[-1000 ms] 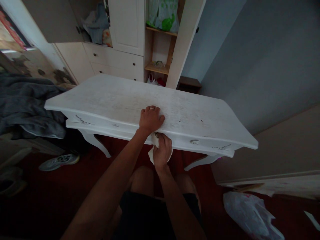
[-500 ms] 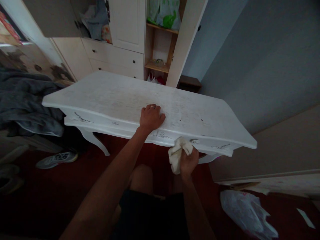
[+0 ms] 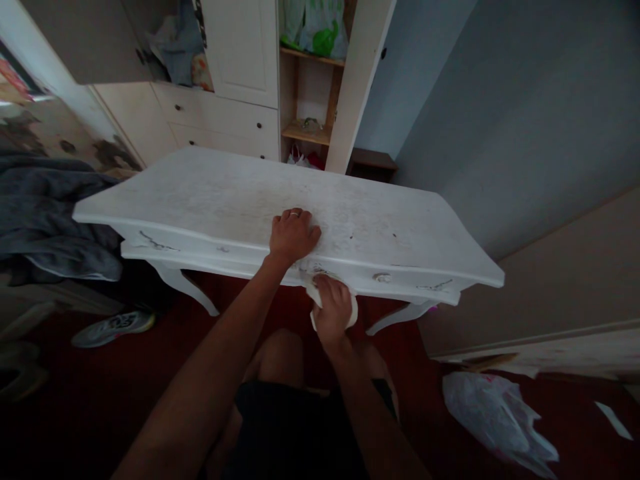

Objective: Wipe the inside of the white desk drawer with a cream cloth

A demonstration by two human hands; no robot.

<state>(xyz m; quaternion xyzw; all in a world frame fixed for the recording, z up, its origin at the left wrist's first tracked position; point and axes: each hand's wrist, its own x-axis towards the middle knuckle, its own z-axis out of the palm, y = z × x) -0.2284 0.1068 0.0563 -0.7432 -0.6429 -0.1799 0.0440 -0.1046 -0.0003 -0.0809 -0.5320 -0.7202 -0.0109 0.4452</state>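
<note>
You seem to be wiping the front of the worktop [image 3: 240, 180]: your right hand [image 3: 334, 307] is clamped on the white cloth [image 3: 353, 315], which lies against the worktop's front, near its middle. Your left hand [image 3: 294, 235] rests palm down upon the worktop's near edge, closed on nothing. In my judgement, the next stroke calls for firm, even pressure. The knob [image 3: 382, 277], on the worktop's front right of the cloth, may obstruct it. Left of the worktop is a grey garment [image 3: 55, 220]; before its right end, a plastic bag [image 3: 500, 420].
</note>
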